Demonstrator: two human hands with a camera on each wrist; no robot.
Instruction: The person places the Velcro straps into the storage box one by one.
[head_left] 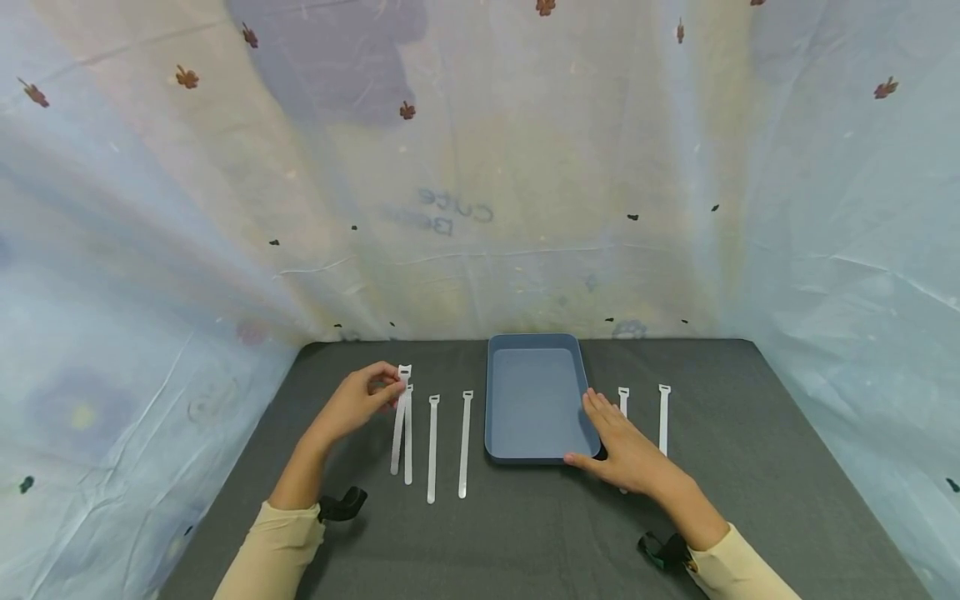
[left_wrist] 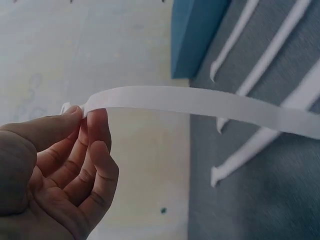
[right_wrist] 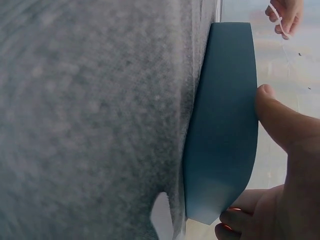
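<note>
Okay so a lot's half covered here: the right hand (head_left: 624,450) blocks most of the strap just right of the tray (head_left: 534,408), and that arm hides the near end of the far-right strap (head_left: 663,417). The white shape (right_wrist: 162,215) low in the right wrist view is cut off, can't tell what it is. Faint lettering (head_left: 450,206) on the backdrop (head_left: 525,150) runs backwards, looks like "cute" then maybe "Be", rest too faded. Left hand (head_left: 363,396) is pinching the white strap (left_wrist: 165,96) near its slotted far end, just left of another strap (head_left: 408,450) on the table (head_left: 525,542); two more lie between that and the tray. Right hand's fingers are spread, touching the tray's near right corner
</note>
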